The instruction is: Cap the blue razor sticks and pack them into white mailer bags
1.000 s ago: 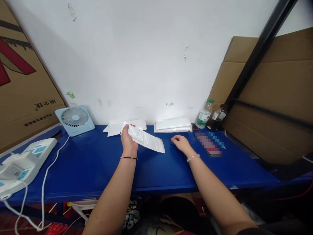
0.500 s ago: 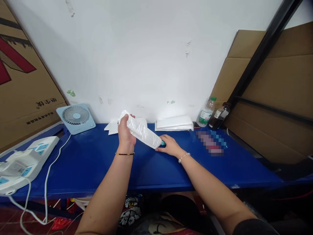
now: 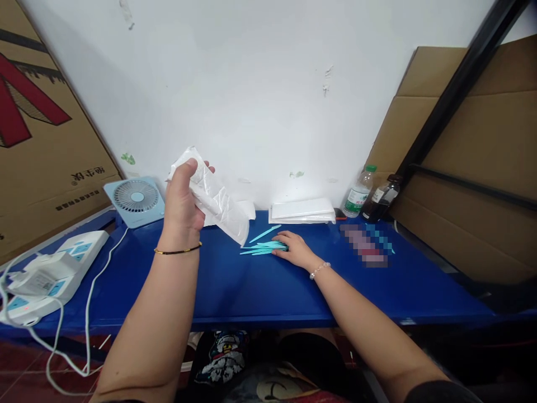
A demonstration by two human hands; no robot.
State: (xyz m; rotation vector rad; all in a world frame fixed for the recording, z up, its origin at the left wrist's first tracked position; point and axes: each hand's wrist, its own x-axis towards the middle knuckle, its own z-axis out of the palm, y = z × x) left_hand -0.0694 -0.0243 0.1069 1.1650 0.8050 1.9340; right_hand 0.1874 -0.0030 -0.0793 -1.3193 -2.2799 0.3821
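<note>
My left hand [image 3: 181, 202] is raised above the blue table [image 3: 235, 285], closed on the top of a clear plastic bag [image 3: 218, 202] that hangs tilted with its mouth down. Below that mouth, several thin turquoise sticks [image 3: 263, 247] lie in a loose heap on the table. My right hand [image 3: 293, 249] rests flat on the table, its fingertips laid on the right end of the sticks. One stick lies apart, slanting up toward the wall.
Two stacks of white flat packets [image 3: 302, 210] lie against the wall. A small blue fan [image 3: 136, 200] and a white power strip [image 3: 50, 271] with cables sit at left. Two bottles [image 3: 356, 197] stand at right beside cardboard sheets [image 3: 474, 168].
My left hand lifted the bag up and to the left, and the turquoise sticks slid out onto the table. My right hand moved left onto the sticks.
</note>
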